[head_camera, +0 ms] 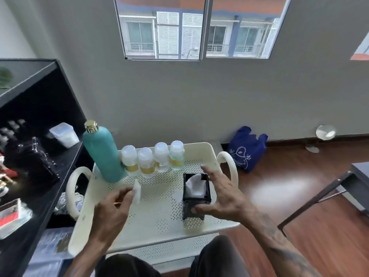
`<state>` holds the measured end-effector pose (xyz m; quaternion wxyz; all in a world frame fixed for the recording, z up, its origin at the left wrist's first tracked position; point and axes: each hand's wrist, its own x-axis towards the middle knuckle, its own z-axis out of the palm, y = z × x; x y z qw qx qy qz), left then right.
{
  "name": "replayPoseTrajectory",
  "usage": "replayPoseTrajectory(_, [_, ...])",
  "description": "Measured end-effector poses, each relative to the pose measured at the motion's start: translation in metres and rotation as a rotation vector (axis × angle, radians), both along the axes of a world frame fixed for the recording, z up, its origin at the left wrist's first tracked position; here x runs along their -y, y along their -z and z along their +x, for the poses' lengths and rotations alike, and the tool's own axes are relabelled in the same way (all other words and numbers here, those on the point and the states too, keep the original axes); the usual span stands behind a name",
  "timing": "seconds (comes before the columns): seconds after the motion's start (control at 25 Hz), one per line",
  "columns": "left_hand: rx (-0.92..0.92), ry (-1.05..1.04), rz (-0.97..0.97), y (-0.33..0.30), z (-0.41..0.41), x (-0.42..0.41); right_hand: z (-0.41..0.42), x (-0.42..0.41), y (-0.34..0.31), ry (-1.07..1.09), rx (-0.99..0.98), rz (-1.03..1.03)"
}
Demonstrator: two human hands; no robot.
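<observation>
A cream perforated cart tray (159, 214) lies below me. My left hand (110, 212) pinches a small white pad (137, 191) over the tray's left half. A black square holder (196, 196) with white tissue sticking out of its top stands at the tray's right. My right hand (221, 193) is spread beside the holder, its thumb touching the holder's front face and its fingers straight above the far corner. A tall teal bottle (102, 152) with a gold cap stands at the back left, next to several small clear bottles (152, 158) with gold bands.
A black shelf unit (38, 156) with a plastic tub and dark items stands at the left. A blue bag (247, 149) sits on the wooden floor by the wall. A dark table edge (357, 182) is at the right. My knees show below the tray.
</observation>
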<state>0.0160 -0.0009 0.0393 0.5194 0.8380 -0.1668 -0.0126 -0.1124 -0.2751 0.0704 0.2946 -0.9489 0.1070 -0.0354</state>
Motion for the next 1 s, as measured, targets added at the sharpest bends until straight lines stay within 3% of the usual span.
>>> replayPoseTrajectory(0.16, [-0.101, 0.301, -0.227, -0.048, -0.022, 0.069, 0.002, -0.001, 0.016, 0.051, 0.039, 0.145])
replayPoseTrajectory(0.28, [-0.101, 0.387, -0.197, -0.063, -0.026, 0.11, 0.002, 0.001, 0.017, 0.067, 0.067, 0.224])
replayPoseTrajectory(0.44, [0.133, 0.35, 0.141, -0.048, -0.027, 0.129, 0.001, 0.001, 0.019, 0.069, 0.071, 0.233])
replayPoseTrajectory(0.68, [0.456, 0.303, 0.32, -0.049, -0.032, 0.122, 0.001, 0.003, 0.022, 0.074, 0.079, 0.236])
replayPoseTrajectory(0.8, [0.638, 0.525, 0.508, -0.059, -0.028, 0.11, 0.001, 0.001, 0.022, 0.083, 0.085, 0.236])
replayPoseTrajectory(0.92, [0.516, 0.771, 0.918, -0.062, -0.03, 0.116, 0.001, 0.002, 0.024, 0.077, 0.078, 0.263])
replayPoseTrajectory(1.0, [0.463, 0.84, 1.041, -0.059, -0.026, 0.125, 0.0, 0.002, 0.023, 0.077, 0.079, 0.274])
